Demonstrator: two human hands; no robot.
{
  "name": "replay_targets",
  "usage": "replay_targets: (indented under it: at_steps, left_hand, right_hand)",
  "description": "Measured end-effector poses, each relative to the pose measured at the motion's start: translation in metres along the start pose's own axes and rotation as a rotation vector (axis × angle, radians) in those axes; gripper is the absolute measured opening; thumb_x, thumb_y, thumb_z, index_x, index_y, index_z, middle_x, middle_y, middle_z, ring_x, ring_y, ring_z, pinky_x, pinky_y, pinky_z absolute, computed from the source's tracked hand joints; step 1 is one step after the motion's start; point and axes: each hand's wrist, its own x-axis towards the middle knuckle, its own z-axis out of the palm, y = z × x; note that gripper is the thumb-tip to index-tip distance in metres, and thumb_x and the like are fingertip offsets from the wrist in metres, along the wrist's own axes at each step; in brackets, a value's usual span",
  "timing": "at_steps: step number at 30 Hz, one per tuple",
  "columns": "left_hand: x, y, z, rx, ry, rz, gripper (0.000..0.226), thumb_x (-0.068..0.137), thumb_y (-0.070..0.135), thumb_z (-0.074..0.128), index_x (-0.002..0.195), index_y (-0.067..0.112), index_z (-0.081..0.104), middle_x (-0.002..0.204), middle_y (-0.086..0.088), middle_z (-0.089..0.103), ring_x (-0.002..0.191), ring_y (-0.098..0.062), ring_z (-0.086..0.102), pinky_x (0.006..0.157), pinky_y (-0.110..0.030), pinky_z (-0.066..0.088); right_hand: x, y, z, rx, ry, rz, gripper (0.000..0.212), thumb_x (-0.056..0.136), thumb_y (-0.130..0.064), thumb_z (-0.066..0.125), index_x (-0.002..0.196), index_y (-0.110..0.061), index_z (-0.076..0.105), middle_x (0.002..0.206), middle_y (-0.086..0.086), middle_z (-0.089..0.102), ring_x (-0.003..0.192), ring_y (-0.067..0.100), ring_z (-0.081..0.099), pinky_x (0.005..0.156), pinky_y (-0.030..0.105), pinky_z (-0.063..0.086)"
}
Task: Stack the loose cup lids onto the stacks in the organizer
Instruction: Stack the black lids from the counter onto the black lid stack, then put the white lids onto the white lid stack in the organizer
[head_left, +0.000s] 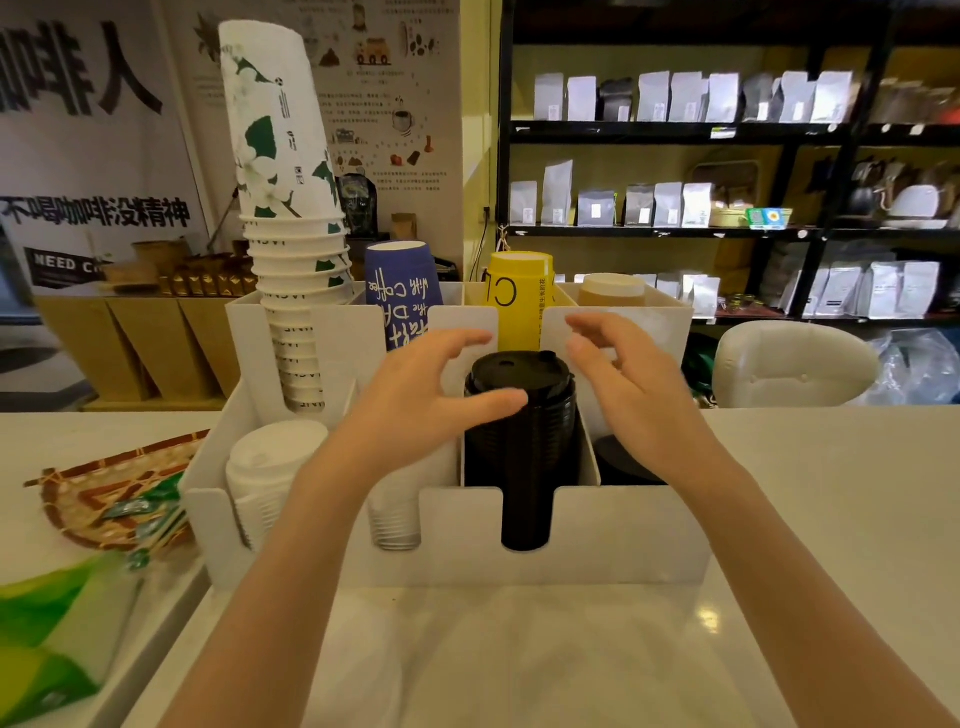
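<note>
— Where were the hands when you looked?

— Both were up over the white organizer (613, 540) on the counter (810, 467), one on each side of the black lid stack (521, 441). The left hand (415, 400) had its fingers spread, and its thumb lay against the top of that stack. The right hand (631, 384) was just beside the stack, fingers loosely curled and apart, holding nothing that I could see.

— So neither was gripping a lid?

— Neither was closed on anything. The left only touched the top lid.

— And the stacks themselves?

— The black one stood in the third front compartment from the left, rising above the divider. A white lid stack (270, 467) sat in the leftmost front slot, and another pale stack (395, 519) showed low behind the left forearm. To the right of the black stack, something dark lay low in the last compartment; I couldn't tell what.

— Behind them?

— Paper cups: a tall white-and-green stack (291, 218), a blue cup (402, 291) and a yellow one (519, 301).
</note>
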Motion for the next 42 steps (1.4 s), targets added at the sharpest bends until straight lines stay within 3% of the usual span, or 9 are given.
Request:
replay_targets:
  at_steps: [3, 6, 11, 15, 19, 24, 32, 37, 42]
  left_hand:
    - [-0.015, 0.006, -0.014, -0.045, 0.135, 0.058, 0.048, 0.076, 0.041, 0.059, 0.121, 0.029, 0.049, 0.114, 0.015, 0.052, 0.104, 0.000, 0.050, 0.081, -0.013, 0.040]
    - [-0.042, 0.000, -0.024, 0.022, 0.147, 0.067, 0.040, 0.079, 0.038, 0.057, 0.116, 0.027, 0.053, 0.105, 0.016, 0.057, 0.096, 0.006, 0.053, 0.077, -0.010, 0.042]
    - [-0.102, -0.030, -0.033, 0.155, 0.079, -0.032, 0.038, 0.079, 0.041, 0.054, 0.114, 0.027, 0.054, 0.106, 0.011, 0.059, 0.092, 0.000, 0.054, 0.071, -0.012, 0.041]
    - [-0.144, -0.055, -0.025, 0.261, -0.084, -0.276, 0.064, 0.071, 0.057, 0.056, 0.128, 0.033, 0.038, 0.134, 0.009, 0.046, 0.114, -0.008, 0.046, 0.091, -0.026, 0.042]
    - [-0.171, -0.064, -0.015, 0.209, -0.211, -0.448, 0.109, 0.053, 0.063, 0.069, 0.140, 0.034, 0.010, 0.153, 0.007, 0.018, 0.137, -0.014, 0.024, 0.110, -0.035, 0.026]
    - [-0.188, -0.066, -0.007, 0.167, -0.218, -0.471, 0.124, 0.046, 0.060, 0.075, 0.141, 0.031, 0.001, 0.155, 0.008, 0.010, 0.140, -0.013, 0.015, 0.112, -0.031, 0.019]
    - [-0.197, -0.065, -0.006, 0.156, -0.196, -0.429, 0.110, 0.058, 0.048, 0.075, 0.142, 0.023, 0.010, 0.153, 0.004, 0.021, 0.138, -0.015, 0.022, 0.109, -0.028, 0.021]
    - [-0.195, -0.063, -0.012, 0.127, -0.137, -0.429, 0.106, 0.055, 0.047, 0.078, 0.140, 0.025, 0.018, 0.148, 0.004, 0.032, 0.133, -0.015, 0.032, 0.105, -0.026, 0.027]
    - [-0.187, -0.052, -0.024, 0.095, 0.003, -0.373, 0.096, 0.057, 0.040, 0.079, 0.136, 0.030, 0.026, 0.137, 0.012, 0.040, 0.118, -0.007, 0.038, 0.101, -0.027, 0.032]
  right_hand:
    - [-0.012, -0.024, 0.001, 0.066, 0.074, -0.088, 0.032, 0.089, -0.029, 0.043, 0.119, -0.021, 0.051, 0.101, -0.014, 0.055, 0.096, -0.005, 0.051, 0.079, 0.004, 0.039]
    - [-0.031, -0.041, 0.008, 0.127, 0.015, -0.055, 0.026, 0.090, -0.026, 0.046, 0.115, -0.022, 0.052, 0.092, -0.018, 0.057, 0.090, -0.010, 0.053, 0.077, 0.001, 0.039]
    - [-0.074, -0.041, 0.035, 0.264, -0.202, 0.147, 0.025, 0.088, -0.023, 0.050, 0.112, -0.022, 0.054, 0.101, 0.001, 0.066, 0.099, 0.012, 0.060, 0.088, 0.027, 0.046]
    - [-0.106, -0.034, 0.064, 0.261, -0.334, 0.285, 0.027, 0.087, -0.026, 0.050, 0.114, -0.027, 0.052, 0.105, -0.001, 0.063, 0.102, 0.013, 0.056, 0.082, 0.022, 0.043]
    - [-0.128, -0.036, 0.089, 0.277, -0.433, 0.387, 0.038, 0.088, -0.023, 0.048, 0.126, -0.021, 0.046, 0.097, -0.012, 0.056, 0.103, 0.011, 0.051, 0.076, 0.014, 0.040]
    - [-0.144, -0.041, 0.112, 0.319, -0.498, 0.537, 0.045, 0.086, -0.030, 0.049, 0.130, -0.022, 0.042, 0.119, 0.001, 0.056, 0.111, 0.018, 0.053, 0.103, 0.036, 0.040]
    - [-0.151, -0.044, 0.118, 0.441, -0.481, 0.640, 0.038, 0.084, -0.027, 0.052, 0.122, -0.019, 0.052, 0.124, 0.000, 0.056, 0.115, 0.016, 0.053, 0.106, 0.037, 0.038]
    - [-0.145, -0.047, 0.117, 0.513, -0.464, 0.627, 0.015, 0.086, -0.019, 0.050, 0.087, -0.024, 0.063, 0.101, -0.002, 0.066, 0.098, 0.016, 0.061, 0.089, 0.028, 0.047]
    - [-0.126, -0.056, 0.114, 0.506, -0.428, 0.565, 0.030, 0.086, -0.021, 0.050, 0.113, -0.015, 0.061, 0.117, 0.001, 0.064, 0.107, 0.013, 0.059, 0.098, 0.032, 0.046]
